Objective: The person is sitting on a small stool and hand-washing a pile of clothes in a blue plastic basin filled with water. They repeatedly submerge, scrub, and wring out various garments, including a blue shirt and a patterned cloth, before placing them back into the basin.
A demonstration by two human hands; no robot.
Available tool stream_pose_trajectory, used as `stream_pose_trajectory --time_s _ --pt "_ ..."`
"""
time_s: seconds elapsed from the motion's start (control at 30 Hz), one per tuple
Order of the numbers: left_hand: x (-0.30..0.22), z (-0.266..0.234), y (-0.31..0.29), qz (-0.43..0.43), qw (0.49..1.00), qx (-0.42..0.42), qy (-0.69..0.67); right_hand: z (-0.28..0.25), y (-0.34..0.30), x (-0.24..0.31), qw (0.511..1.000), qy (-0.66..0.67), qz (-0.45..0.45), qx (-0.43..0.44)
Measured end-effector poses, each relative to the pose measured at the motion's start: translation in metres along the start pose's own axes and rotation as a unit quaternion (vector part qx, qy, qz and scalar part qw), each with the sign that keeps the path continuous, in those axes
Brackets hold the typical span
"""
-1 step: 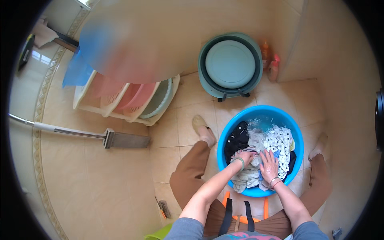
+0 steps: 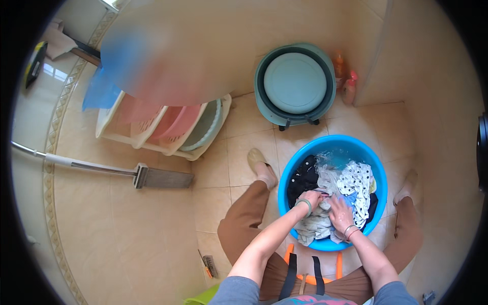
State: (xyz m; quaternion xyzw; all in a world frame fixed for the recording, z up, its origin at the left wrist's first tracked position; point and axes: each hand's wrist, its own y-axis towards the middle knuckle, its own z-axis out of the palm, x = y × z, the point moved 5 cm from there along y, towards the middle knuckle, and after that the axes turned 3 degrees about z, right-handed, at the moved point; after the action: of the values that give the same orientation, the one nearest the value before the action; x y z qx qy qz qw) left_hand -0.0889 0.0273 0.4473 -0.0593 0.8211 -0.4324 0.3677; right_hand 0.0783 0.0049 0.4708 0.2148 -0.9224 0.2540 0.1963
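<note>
A round blue basin (image 2: 333,246) stands on the floor between my legs, holding water and wet clothes. Inside are a pale grey-white garment (image 2: 312,230), a white cloth with dark dots (image 2: 356,178), a black garment (image 2: 303,176) and a bit of blue cloth (image 2: 351,199). With fingers curled in, my left hand (image 2: 310,199) grips the pale garment at the middle of the basin. Just to its right, my right hand (image 2: 340,213) lies over the pale cloth, its fingers stretched out and slightly blurred. Folds of cloth partly hide the left fingertips.
Beyond the basin stands a grey-green folding tub (image 2: 295,83), with pump bottles (image 2: 349,90) beside it. A white rack (image 2: 168,147) with coloured basins is at the far left. A flat mop (image 2: 165,178) reaches in from the left. A brush (image 2: 209,266) lies near my left leg.
My right hand has shifted slightly left, toward my left hand, and its fingers have moved off the dotted cloth's edge. The left hand keeps its grip on the pale garment.
</note>
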Motion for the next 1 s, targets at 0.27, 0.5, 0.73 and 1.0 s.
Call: stream_pose_trajectory --time_s 0.27,0.5,0.73,1.0 --pt "0.047 -0.085 -0.040 0.102 0.960 -0.254 -0.061 0.005 0.034 0.059 0.997 -0.020 0.073 0.020" --pt "0.206 -0.236 -0.049 0.108 0.931 -0.250 -0.241 0.024 0.174 0.281 0.675 0.710 0.094 0.178" --pt "0.259 -0.344 -0.243 0.191 0.866 -0.388 -0.249 0.001 0.192 0.483 0.711 0.681 0.060 0.167" --pt "0.358 -0.481 -0.504 0.215 0.673 -0.486 -0.514 -0.051 0.142 0.763 0.735 0.637 -0.093 0.213"
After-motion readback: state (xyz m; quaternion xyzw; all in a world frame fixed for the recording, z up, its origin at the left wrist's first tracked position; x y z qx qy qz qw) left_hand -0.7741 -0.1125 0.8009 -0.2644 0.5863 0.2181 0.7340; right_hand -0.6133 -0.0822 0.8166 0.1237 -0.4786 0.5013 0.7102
